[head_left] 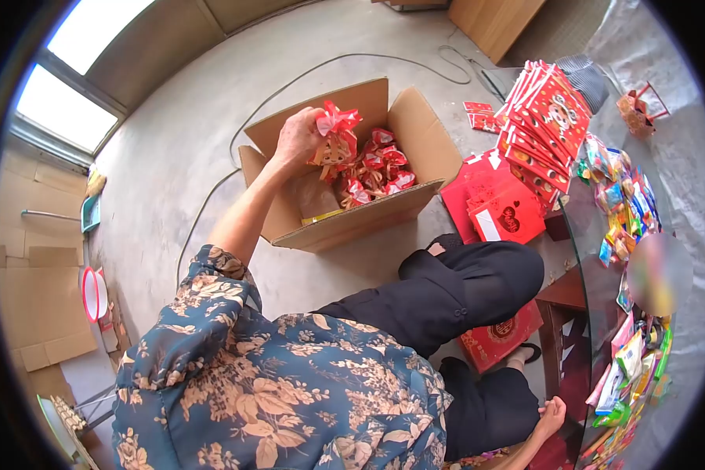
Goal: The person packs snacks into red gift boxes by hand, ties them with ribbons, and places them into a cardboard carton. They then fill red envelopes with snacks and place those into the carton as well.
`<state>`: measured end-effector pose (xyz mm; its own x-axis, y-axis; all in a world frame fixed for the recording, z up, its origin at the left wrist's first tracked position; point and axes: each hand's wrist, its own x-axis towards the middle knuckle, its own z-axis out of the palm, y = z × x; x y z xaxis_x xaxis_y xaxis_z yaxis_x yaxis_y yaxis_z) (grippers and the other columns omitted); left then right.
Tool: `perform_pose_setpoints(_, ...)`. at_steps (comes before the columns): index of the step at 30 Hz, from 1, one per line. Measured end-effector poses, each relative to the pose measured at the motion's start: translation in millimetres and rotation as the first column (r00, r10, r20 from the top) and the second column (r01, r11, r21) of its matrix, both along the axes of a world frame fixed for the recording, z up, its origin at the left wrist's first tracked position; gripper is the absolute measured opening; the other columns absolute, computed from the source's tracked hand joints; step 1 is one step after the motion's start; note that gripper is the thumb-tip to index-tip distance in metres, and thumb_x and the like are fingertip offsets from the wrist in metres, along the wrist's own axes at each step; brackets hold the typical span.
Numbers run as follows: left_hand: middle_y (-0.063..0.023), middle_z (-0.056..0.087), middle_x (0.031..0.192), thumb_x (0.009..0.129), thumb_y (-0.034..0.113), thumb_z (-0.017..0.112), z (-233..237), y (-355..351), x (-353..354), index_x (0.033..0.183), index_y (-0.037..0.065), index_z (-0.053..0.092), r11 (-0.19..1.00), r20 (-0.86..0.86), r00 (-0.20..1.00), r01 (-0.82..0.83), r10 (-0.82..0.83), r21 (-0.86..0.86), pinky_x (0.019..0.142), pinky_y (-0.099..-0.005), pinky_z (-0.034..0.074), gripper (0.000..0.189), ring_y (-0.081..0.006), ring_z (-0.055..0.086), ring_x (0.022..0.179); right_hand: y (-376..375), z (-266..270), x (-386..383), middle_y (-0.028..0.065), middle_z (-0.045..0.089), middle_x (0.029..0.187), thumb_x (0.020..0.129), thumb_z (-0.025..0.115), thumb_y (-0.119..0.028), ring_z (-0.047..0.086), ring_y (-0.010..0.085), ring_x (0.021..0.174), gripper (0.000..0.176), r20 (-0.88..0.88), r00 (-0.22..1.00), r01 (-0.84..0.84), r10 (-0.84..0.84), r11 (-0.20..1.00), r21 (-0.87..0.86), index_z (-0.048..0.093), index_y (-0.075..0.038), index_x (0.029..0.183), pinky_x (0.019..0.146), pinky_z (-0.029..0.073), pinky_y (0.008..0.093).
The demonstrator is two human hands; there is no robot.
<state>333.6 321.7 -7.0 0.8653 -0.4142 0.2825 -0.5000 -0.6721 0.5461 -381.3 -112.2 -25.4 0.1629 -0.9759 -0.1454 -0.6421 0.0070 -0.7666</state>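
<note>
With our left hand point(298, 139) we are pinching a small red-and-brown printed gift bag point(336, 149) at its gathered red top. The bag is hanging over an open brown cardboard box point(368, 211), inside which more small red-topped bags point(385, 160) are lying heaped. Our right hand point(552, 417) is resting by our black-trousered leg point(486, 407), near the glass-topped bench point(594, 301); its fingers are curling, and we cannot tell whether they are holding anything. On that bench, 1 fanned stack of red printed paper bags point(542, 129) is lying near colourful plastic-wrapped snacks point(625, 205). Red paper packets with a heart design point(509, 218) are sitting beside the box.
</note>
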Motion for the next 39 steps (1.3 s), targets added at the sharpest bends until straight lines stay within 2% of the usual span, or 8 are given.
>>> perform_pose_setpoints(4,-0.0156,0.066,0.097,0.077,0.023,0.069,-18,13,-9,0.104,0.012,0.064,0.955,-0.197,0.979,0.006,0.055,0.296,0.08,-0.0461,0.05,0.03,-0.0363,0.062,0.096,-3,2,3,0.0046,0.059,0.08,0.092,0.054,-0.007,0.052,0.0079,0.058,0.019,-0.048,0.999,-0.012,0.011,1.0,-0.015,0.059,0.002,0.109,0.052,0.041,0.0199)
perform_pose_setpoints(8,-0.0166,0.067,0.104,0.074,0.007,0.063,-78,21,8,0.114,0.011,0.064,0.846,-0.299,0.95,0.087,0.088,0.526,0.087,-0.044,0.051,0.04,-0.0333,0.063,0.103,-2,6,11,0.0042,0.059,0.078,0.092,0.055,-0.007,0.051,0.0077,0.058,0.016,-0.107,0.993,-0.062,0.057,0.997,-0.042,0.061,0.002,0.104,0.053,0.043,0.0206)
perform_pose_setpoints(11,-0.0191,0.068,0.101,0.073,0.009,0.066,-114,19,16,0.107,0.005,0.067,0.724,-0.345,0.926,0.133,0.152,0.677,0.078,-0.0418,0.056,0.034,-0.0313,0.067,0.096,-7,8,12,0.0037,0.06,0.078,0.091,0.056,-0.008,0.051,0.0079,0.058,0.015,-0.163,0.982,-0.107,0.097,0.993,-0.055,0.062,0.001,0.101,0.053,0.044,0.0217)
perform_pose_setpoints(15,-0.0206,0.069,0.099,0.075,0.01,0.066,-129,20,18,0.098,0.001,0.069,0.81,-0.567,0.718,0.009,0.403,0.587,0.072,-0.0395,0.059,0.025,-0.0298,0.07,0.087,5,18,24,0.004,0.061,0.079,0.091,0.056,-0.008,0.054,0.0095,0.063,0.015,-0.27,0.955,-0.157,0.124,0.982,-0.103,0.063,0.001,0.099,0.056,0.046,0.023)
perform_pose_setpoints(21,-0.0235,0.068,0.1,0.07,0.018,0.075,-227,38,19,0.097,0.0,0.07,0.884,-0.656,0.593,-0.303,0.467,0.356,0.074,-0.0393,0.057,0.033,-0.0337,0.068,0.095,16,27,27,0.0042,0.063,0.08,0.091,0.056,-0.011,0.058,0.0102,0.068,0.015,-0.31,0.939,-0.201,0.149,0.969,-0.142,0.065,0.0,0.097,0.059,0.047,0.0235)
perform_pose_setpoints(27,-0.0189,0.069,0.097,0.059,0.035,0.082,-270,52,0,0.099,0.002,0.068,0.859,-0.583,0.647,-0.247,0.491,0.449,0.079,-0.0362,0.054,0.054,-0.0305,0.068,0.093,22,33,35,0.0041,0.063,0.078,0.092,0.056,-0.012,0.059,0.0108,0.069,0.015,-0.333,0.934,-0.187,0.132,0.972,-0.14,0.064,0.0,0.095,0.061,0.048,0.0243)
perform_pose_setpoints(32,-0.0134,0.069,0.101,0.071,0.031,0.075,-267,61,-6,0.105,0.008,0.067,0.937,-0.67,0.663,-0.156,0.333,0.311,0.075,-0.0397,0.055,0.042,-0.0283,0.069,0.09,26,39,41,0.0027,0.061,0.075,0.092,0.057,-0.012,0.056,0.0101,0.066,0.014,-0.322,0.934,-0.205,0.155,0.97,-0.129,0.063,0.0,0.093,0.06,0.047,0.0242)
perform_pose_setpoints(39,-0.0111,0.067,0.097,0.081,0.009,0.062,-273,58,-10,0.105,0.007,0.066,0.712,-0.975,0.155,-0.703,0.162,0.007,0.066,-0.0395,0.055,0.025,-0.0264,0.067,0.087,26,44,48,0.0005,0.06,0.075,0.092,0.056,-0.012,0.054,0.0077,0.065,0.013,-0.372,0.909,-0.251,0.187,0.959,-0.131,0.064,-0.002,0.095,0.059,0.045,0.0228)
